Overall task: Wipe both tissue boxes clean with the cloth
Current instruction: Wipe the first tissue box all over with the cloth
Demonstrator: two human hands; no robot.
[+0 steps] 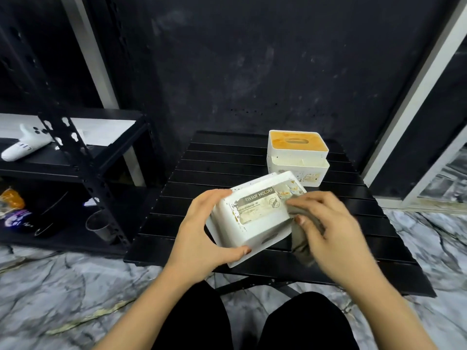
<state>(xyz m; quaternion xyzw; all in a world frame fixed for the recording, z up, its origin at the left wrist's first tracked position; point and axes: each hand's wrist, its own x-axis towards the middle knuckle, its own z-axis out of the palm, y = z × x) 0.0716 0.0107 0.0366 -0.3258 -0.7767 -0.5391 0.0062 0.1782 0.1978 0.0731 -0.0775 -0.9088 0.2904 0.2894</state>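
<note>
Two bare hands work over the near part of a black slatted desk point(341, 218), with the person's dark-clothed knees below the frame's lower edge. The left hand point(202, 238) is closed around the left end of a white tissue box point(255, 218), thumb under its near edge and fingers over the far edge, holding it tipped so that one broad face looks up at the camera. That face carries a worn, stained label reading "TISSUE HOLDER". The right hand point(336, 231) is closed on a grey cloth point(302, 242), pinching it between thumb and fingers and pressing it against the right end of the label; the rest of the cloth hangs down beside the box's right side. This hand is slightly blurred.

Farther back on the desk, near its right rear corner and apart from the held box, stands the second tissue box point(298, 157), upright, white-walled, its top smeared orange around the slot, with a soiled label on its front.

To the left, a black metal shelf point(75, 157) holds a white toy plane point(27, 145); a metal cup point(99, 224) sits lower down. Marble-patterned floor point(63, 286) surrounds the desk.
</note>
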